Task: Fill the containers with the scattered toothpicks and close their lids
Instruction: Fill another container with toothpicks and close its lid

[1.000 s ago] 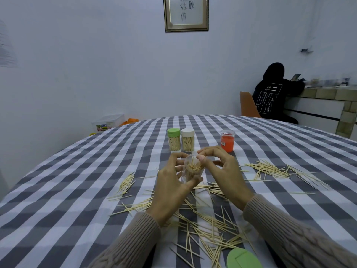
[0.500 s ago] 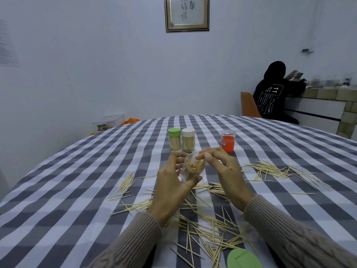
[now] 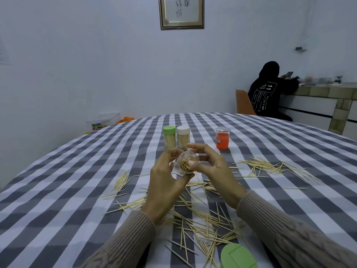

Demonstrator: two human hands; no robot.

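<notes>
At centre frame, above a table (image 3: 67, 171) spread with a grey-and-white checked cloth, a person's left hand (image 3: 164, 182) grips a small clear container (image 3: 187, 165), fingers curled behind it and thumb under its lower side, its open mouth tilted toward the camera and a bundle of toothpicks showing inside. Just right of it, the right hand (image 3: 214, 169) meets the same container, thumb tip pressed at the rim and on the toothpick ends, the other fingers arched loosely over the top; both wrists wear ribbed beige sleeves. Loose toothpicks (image 3: 202, 225) lie scattered across the cloth below and around the hands, with a smaller cluster (image 3: 121, 180) at left of centre and a further spread (image 3: 270, 167) at right. Beyond the hands, toward the upper middle of the table, stand two filled containers side by side and nearly touching, one with a green lid (image 3: 169, 137) and one with a white lid (image 3: 183, 136); an orange container (image 3: 222, 138) stands apart to their right. A loose green lid (image 3: 238, 256) lies at the bottom edge, right of centre. At upper right a seated person in a black hooded top (image 3: 268, 91) faces a counter, and a framed picture (image 3: 181, 12) hangs on the wall at top centre.
</notes>
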